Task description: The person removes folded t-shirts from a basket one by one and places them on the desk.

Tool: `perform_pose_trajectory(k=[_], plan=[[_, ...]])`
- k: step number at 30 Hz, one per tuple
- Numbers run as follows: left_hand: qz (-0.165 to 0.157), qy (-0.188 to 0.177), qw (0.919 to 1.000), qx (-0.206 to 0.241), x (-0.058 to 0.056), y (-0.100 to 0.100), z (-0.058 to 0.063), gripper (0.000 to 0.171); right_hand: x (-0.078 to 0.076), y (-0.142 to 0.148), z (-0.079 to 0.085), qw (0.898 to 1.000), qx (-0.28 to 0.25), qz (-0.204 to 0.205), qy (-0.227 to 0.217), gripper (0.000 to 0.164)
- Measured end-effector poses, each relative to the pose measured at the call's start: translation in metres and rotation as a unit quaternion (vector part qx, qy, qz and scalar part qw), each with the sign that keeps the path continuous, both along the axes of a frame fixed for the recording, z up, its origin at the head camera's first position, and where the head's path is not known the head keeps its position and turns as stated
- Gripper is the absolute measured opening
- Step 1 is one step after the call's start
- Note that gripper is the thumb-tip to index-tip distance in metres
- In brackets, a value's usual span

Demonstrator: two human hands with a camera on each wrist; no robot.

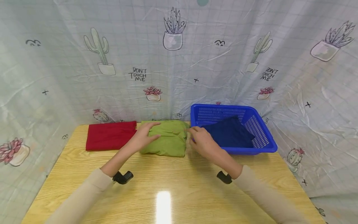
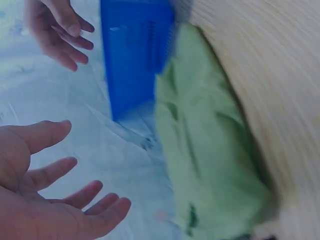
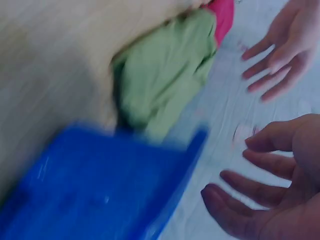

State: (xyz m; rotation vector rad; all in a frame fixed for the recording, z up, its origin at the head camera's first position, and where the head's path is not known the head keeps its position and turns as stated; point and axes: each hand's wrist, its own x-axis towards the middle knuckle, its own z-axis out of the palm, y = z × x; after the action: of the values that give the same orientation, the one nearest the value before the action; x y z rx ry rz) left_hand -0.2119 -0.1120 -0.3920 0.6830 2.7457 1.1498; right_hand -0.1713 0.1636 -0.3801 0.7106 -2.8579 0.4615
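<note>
A folded green cloth [image 1: 169, 144] lies on the wooden table, its top slightly rumpled. Over its left side hovers my left hand [image 1: 144, 135], fingers spread and holding nothing. At the cloth's right edge, beside the basket, is my right hand [image 1: 202, 139], also empty with loosely bent fingers. In both wrist views the hands stand apart from the green cloth [image 2: 210, 145], with air between fingers and fabric. A folded red cloth [image 1: 109, 137] lies flat to the left. On the right, a blue plastic basket [image 1: 251, 151] holds a dark blue cloth [image 1: 230, 133].
A printed curtain [image 1: 173, 68] with cactus drawings hangs behind and on both sides of the table [image 1: 145, 193]. The basket's left wall stands close to the green cloth. Black straps with small devices [image 1: 123, 177] sit at both wrists.
</note>
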Motion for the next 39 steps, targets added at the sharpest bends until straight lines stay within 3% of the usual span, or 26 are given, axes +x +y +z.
perform_pose_trajectory(k=[8, 15, 18, 24, 28, 32, 39], plan=[[-0.040, 0.009, 0.9988, 0.024, -0.003, 0.039, 0.028, 0.053, -0.016, 0.075, 0.036, 0.999, 0.037, -0.036, 0.002, 0.038], [-0.075, 0.005, 0.9965, 0.039, -0.016, 0.076, 0.047, 0.050, -0.033, 0.115, 0.065, 0.997, 0.062, -0.051, -0.003, 0.037], [-0.087, -0.009, 0.9950, 0.047, -0.023, 0.094, 0.054, 0.050, -0.040, 0.123, 0.077, 0.997, 0.066, -0.028, 0.000, 0.038], [-0.090, -0.089, 0.9899, 0.063, -0.041, 0.128, 0.060, 0.051, -0.048, 0.118, 0.109, 0.997, 0.037, 0.069, -0.018, 0.048], [-0.092, -0.117, 0.9859, 0.076, -0.052, 0.152, 0.062, 0.050, -0.061, 0.117, 0.125, 0.994, 0.021, 0.106, -0.030, 0.051], [-0.096, -0.165, 0.9756, 0.109, -0.061, 0.172, 0.065, 0.051, -0.074, 0.126, 0.134, 0.992, -0.021, 0.098, -0.076, 0.054], [-0.061, -0.290, 0.9393, 0.173, -0.080, 0.206, 0.072, 0.061, -0.093, 0.142, 0.144, 0.989, -0.026, 0.058, -0.132, 0.053]])
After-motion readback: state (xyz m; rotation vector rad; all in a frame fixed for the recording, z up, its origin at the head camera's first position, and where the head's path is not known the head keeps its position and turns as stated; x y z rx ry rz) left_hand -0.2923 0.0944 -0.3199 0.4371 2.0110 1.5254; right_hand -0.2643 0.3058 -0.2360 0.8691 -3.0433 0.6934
